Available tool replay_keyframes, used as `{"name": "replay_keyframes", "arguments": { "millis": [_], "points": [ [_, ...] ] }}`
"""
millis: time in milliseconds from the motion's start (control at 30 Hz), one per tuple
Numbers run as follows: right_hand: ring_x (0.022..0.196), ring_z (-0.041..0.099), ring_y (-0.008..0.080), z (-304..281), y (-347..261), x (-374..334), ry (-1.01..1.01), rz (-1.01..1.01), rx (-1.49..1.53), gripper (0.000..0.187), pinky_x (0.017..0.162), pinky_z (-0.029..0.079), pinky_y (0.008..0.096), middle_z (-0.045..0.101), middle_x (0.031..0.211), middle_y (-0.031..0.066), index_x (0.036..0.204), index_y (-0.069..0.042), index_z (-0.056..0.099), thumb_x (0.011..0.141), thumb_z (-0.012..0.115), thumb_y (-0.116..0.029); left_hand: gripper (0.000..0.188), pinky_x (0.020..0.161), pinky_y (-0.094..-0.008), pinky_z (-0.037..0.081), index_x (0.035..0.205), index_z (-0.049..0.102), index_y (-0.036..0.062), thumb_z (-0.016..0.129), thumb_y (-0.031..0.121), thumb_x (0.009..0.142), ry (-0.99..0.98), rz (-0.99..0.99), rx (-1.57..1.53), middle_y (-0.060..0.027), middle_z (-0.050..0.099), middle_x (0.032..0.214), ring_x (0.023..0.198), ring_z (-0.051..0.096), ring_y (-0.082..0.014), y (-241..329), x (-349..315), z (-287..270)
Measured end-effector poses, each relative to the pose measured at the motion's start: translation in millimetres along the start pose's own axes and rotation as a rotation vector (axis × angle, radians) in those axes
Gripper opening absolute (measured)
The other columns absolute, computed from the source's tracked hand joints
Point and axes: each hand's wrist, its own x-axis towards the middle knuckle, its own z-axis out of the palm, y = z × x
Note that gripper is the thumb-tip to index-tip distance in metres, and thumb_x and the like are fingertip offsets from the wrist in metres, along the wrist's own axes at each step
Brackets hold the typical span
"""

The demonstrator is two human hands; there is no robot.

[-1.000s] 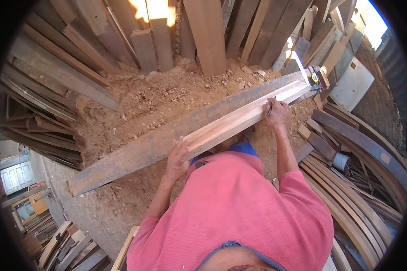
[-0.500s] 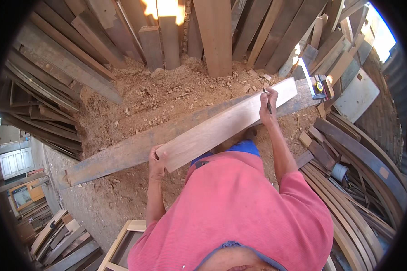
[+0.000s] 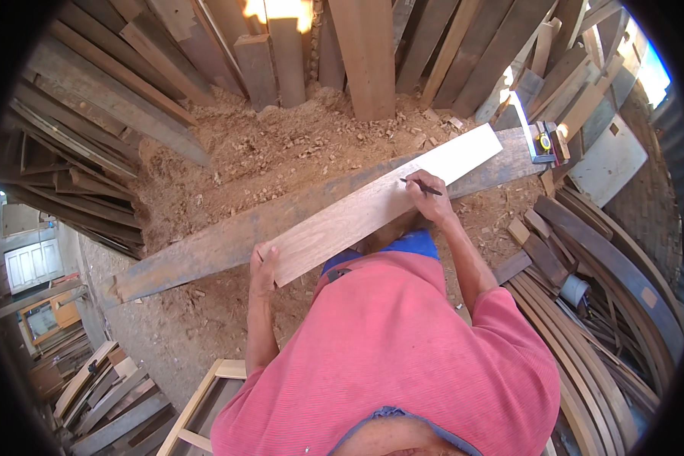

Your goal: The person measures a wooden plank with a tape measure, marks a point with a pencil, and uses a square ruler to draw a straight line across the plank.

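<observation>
A pale, smooth wooden board (image 3: 349,220) lies slantwise in front of me, its far right end over a long weathered plank (image 3: 197,254). My left hand (image 3: 264,269) is closed on the board's near left end, with the thumb at its edge and the other fingers partly hidden. My right hand (image 3: 431,199) pinches a dark pencil (image 3: 429,188) above the middle of the board. The pencil's tip points left over the board's face; whether it touches the wood I cannot tell.
On the plank's right end sit a try square (image 3: 527,125) and a yellow tape measure (image 3: 543,142). Sawdust and chips (image 3: 281,163) cover the ground beyond. Upright planks (image 3: 365,61) lean along the back, and timber strips (image 3: 577,357) are stacked at my right. A wooden frame (image 3: 197,406) stands at lower left.
My right hand has let go of the board's far edge and moved left and toward me, bringing the pencil over the board's face. My left hand still holds the near end.
</observation>
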Motion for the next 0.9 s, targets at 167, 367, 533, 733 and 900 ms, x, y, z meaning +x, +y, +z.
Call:
{"name": "replay_keyframes", "arguments": {
  "millis": [167, 367, 533, 733, 900],
  "points": [
    [0.072, 0.065, 0.0174, 4, 19, -4, -0.069, -0.057, 0.077, 0.018, 0.069, 0.052, 0.0332, 0.068, 0.075, 0.0109, 0.096, -0.002, 0.069, 0.09, 0.06, -0.016, 0.035, 0.086, -0.0311, 0.05, 0.116, 0.054, 0.0047, 0.072, 0.025, 0.094, 0.015, -0.008, -0.024, -0.0038, 0.062, 0.105, 0.095, 0.059, -0.0118, 14, -3, 13],
    [0.08, 0.065, 0.0183, -10, 14, -9, 0.07, -0.113, 0.151, 0.016, 0.077, 0.052, 0.0328, 0.07, 0.084, 0.0087, 0.093, -0.002, 0.069, 0.092, 0.059, -0.014, 0.037, 0.086, -0.0308, 0.05, 0.117, 0.055, 0.0047, 0.075, 0.025, 0.092, 0.024, 0.022, -0.047, -0.0037, 0.062, 0.105, 0.094, 0.059, -0.012, 9, -4, 11],
    [0.082, 0.068, 0.018, -11, 29, -15, -0.082, -0.107, 0.07, 0.018, 0.077, 0.054, 0.032, 0.073, 0.088, 0.0095, 0.095, -0.001, 0.07, 0.093, 0.057, -0.013, 0.038, 0.086, -0.0312, 0.05, 0.117, 0.055, 0.0046, 0.076, 0.024, 0.092, 0.005, 0.046, -0.008, -0.0037, 0.062, 0.105, 0.095, 0.058, -0.0126, 4, 4, 5],
    [0.08, 0.07, 0.0174, -28, 5, -42, -0.252, 0.096, 0.234, 0.023, 0.074, 0.055, 0.0329, 0.073, 0.088, 0.0121, 0.106, 0.0, 0.069, 0.098, 0.055, -0.017, 0.043, 0.092, -0.0324, 0.048, 0.123, 0.055, 0.005, 0.077, 0.021, 0.09, -0.02, 0.054, -0.001, -0.0054, 0.063, 0.11, 0.102, 0.058, -0.0143, 14, -3, 11],
    [0.107, 0.063, 0.0387, -42, -18, -9, 0.111, -0.334, -0.444, 0.05, 0.099, 0.047, 0.0449, 0.07, 0.113, 0.0176, 0.134, -0.003, 0.057, 0.091, 0.07, -0.025, 0.044, 0.089, -0.0326, 0.05, 0.123, 0.056, 0.0053, 0.079, 0.015, 0.086, -0.07, 0.22, 0.38, -0.005, 0.064, 0.108, 0.1, 0.06, -0.0165, 40, 5, 4]
  ]
}}
